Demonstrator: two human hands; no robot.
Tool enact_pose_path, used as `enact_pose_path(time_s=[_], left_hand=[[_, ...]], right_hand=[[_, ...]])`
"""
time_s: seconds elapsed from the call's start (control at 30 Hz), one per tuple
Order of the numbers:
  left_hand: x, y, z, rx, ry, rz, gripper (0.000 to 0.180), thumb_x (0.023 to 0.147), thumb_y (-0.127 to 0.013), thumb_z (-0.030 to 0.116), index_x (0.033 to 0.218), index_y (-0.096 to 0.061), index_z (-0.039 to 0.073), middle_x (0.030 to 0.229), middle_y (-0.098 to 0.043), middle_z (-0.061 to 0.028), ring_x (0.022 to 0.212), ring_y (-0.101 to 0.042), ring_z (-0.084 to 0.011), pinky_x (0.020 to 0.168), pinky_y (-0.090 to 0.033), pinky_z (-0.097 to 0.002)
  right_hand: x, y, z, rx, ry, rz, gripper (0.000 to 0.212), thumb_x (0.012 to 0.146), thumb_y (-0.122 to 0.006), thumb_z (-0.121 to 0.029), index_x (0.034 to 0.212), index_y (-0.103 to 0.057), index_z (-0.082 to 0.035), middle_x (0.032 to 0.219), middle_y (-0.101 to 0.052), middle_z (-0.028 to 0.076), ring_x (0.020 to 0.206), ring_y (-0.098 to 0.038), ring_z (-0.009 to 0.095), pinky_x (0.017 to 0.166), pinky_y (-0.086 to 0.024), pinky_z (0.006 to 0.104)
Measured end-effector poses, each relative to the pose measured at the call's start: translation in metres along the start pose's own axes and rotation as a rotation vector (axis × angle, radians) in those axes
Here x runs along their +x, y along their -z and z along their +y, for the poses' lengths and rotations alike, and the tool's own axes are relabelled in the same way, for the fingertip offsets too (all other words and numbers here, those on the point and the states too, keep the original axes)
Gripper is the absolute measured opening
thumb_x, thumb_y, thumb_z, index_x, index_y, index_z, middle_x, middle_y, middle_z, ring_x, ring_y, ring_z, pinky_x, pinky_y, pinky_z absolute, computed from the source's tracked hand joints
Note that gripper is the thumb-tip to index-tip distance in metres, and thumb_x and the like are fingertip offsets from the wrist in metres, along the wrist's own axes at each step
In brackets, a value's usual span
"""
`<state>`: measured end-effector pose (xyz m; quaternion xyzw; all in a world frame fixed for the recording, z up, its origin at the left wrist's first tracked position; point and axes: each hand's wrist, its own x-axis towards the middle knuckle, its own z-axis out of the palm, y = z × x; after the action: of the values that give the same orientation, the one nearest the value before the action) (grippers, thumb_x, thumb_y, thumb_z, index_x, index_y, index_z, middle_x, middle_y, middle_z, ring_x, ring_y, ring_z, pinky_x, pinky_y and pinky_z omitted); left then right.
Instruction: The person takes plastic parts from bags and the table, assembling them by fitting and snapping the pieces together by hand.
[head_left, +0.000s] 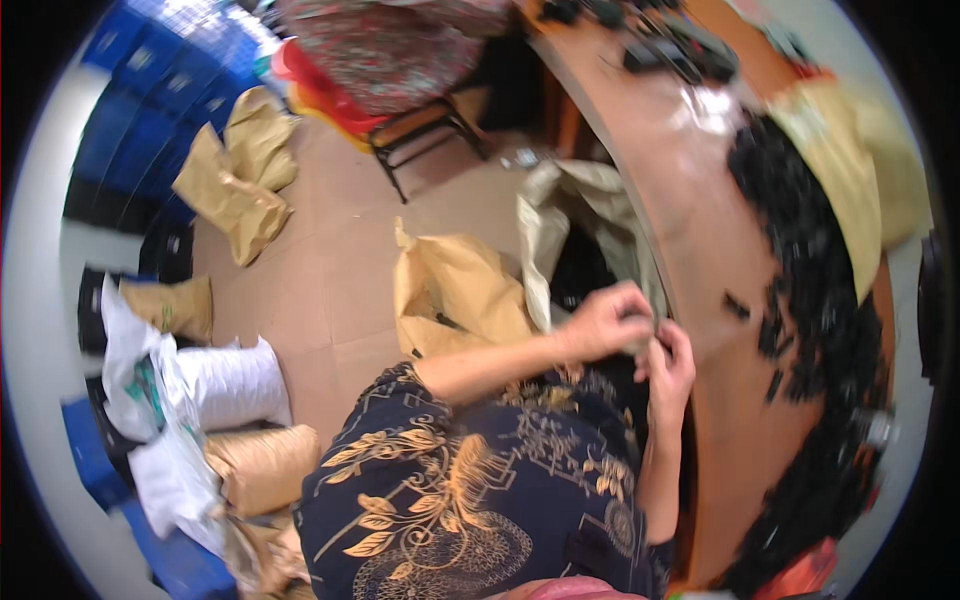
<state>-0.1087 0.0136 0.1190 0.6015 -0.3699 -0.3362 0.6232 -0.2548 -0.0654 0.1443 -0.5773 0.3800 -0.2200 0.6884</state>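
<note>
Close together at the table's near edge, both of my hands are closed in a pinch. My left hand (pixel 604 322) reaches in from the left with its fingers curled. Just to its right, my right hand (pixel 668 366) has thumb and forefinger pressed together. Whatever sits between the fingertips is too small and blurred to name. Below the hands, an open pale sack (pixel 540 250) has dark contents. On the orange-brown table (pixel 680 210) to the right lies a long heap of small black parts (pixel 800 250), with one loose black piece (pixel 736 305) nearer to me.
A tan paper sack (pixel 465 290) stands open on the floor left of the pale one. Full white (pixel 235 385) and tan (pixel 262 468) sacks lie farther left, by blue bins (pixel 150 60). A chair (pixel 420 135) stands ahead. A yellowish bag (pixel 850 170) leans over the heap.
</note>
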Motion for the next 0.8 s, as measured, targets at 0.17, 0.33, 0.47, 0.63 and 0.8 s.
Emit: enact_pose_path(time_s=[0.17,0.33,0.47,0.63,0.8], left_hand=[[0.023,0.052,0.001,0.418,-0.095,0.236,0.013,0.085,-0.072,0.012,0.090,-0.065,0.003,0.083,-0.064,-0.0105,0.074,-0.063,-0.0199,0.068,-0.051,-0.0317],[0.061,0.027,0.006,0.733,-0.495,0.164,0.014,0.084,-0.072,0.011,0.090,-0.062,0.004,0.097,-0.064,-0.0127,0.087,-0.062,-0.0299,0.076,-0.050,-0.0375],[0.100,-0.047,0.033,0.684,-0.397,-0.145,0.014,0.083,-0.071,0.009,0.091,-0.061,0.003,0.098,-0.063,-0.0129,0.089,-0.063,-0.0337,0.076,-0.051,-0.0400],[0.143,-0.087,0.045,1.073,-0.610,-0.434,0.023,0.087,-0.067,0.021,0.106,-0.064,0.007,0.101,-0.063,-0.0149,0.097,-0.061,-0.0363,0.080,-0.050,-0.0448],[0.157,-0.110,0.051,1.084,-0.535,-0.627,0.018,0.087,-0.066,0.012,0.104,-0.062,0.005,0.097,-0.063,-0.0142,0.088,-0.063,-0.0350,0.076,-0.050,-0.0410]], right_hand=[[-0.022,0.036,-0.013,0.106,0.108,-0.011,0.029,0.096,-0.059,-0.003,0.125,-0.055,0.000,0.106,-0.058,0.007,0.075,-0.060,0.009,0.057,-0.047,0.0188],[-0.064,0.106,0.006,0.108,0.145,0.394,0.016,0.098,-0.058,-0.005,0.112,-0.061,0.001,0.092,-0.062,0.004,0.071,-0.059,0.007,0.057,-0.047,0.0190],[-0.114,0.148,0.011,0.081,0.122,0.721,0.014,0.099,-0.056,-0.007,0.109,-0.062,-0.001,0.089,-0.063,0.002,0.069,-0.058,0.006,0.056,-0.046,0.0190],[-0.156,0.190,0.020,-0.114,0.059,1.027,0.012,0.097,-0.060,-0.008,0.104,-0.064,0.000,0.085,-0.059,0.000,0.072,-0.055,0.007,0.064,-0.046,0.0215],[-0.195,0.242,0.029,-0.680,0.020,1.253,0.013,0.092,-0.063,-0.004,0.105,-0.064,-0.002,0.088,-0.060,0.006,0.071,-0.059,0.015,0.065,-0.048,0.0273]])
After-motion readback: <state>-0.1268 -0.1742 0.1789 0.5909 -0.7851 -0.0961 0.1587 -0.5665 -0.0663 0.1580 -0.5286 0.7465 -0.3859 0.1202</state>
